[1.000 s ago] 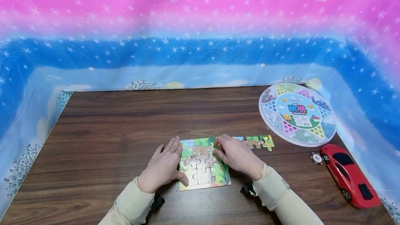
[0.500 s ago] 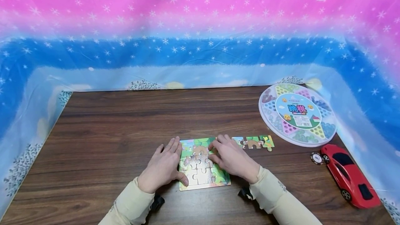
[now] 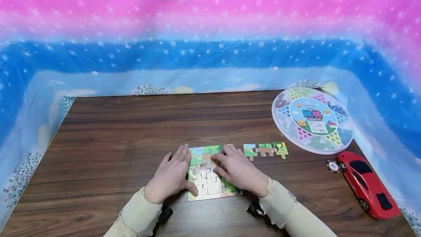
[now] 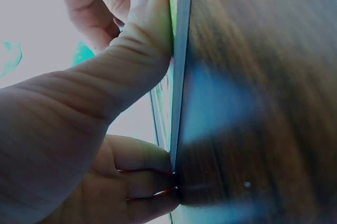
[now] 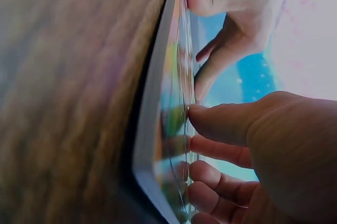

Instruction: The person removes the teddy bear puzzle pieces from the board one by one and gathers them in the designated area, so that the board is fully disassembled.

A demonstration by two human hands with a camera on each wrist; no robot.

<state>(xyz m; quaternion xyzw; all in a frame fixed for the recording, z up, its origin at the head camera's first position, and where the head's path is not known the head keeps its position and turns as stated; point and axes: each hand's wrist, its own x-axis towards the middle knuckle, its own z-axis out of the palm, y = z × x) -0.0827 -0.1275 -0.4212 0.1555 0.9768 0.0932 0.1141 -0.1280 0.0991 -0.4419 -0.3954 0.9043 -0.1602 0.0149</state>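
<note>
Touches the left edge of the bear puzzle point(image 3: 212, 187), at the near middle of the desk point(image 3: 148, 120), with the left hand point(image 3: 171, 175), fingers straight and released, thumb over the near left corner. Rests the fingertips of the right hand point(image 3: 239, 169) on the puzzle's right part, fingers released and loosely bent. Has three puzzle pieces point(image 3: 265, 146) just right; farther right, a round marble game point(image 3: 312, 120), and a chip point(image 3: 333, 166) just beside a red toy car point(image 3: 368, 185).
</note>
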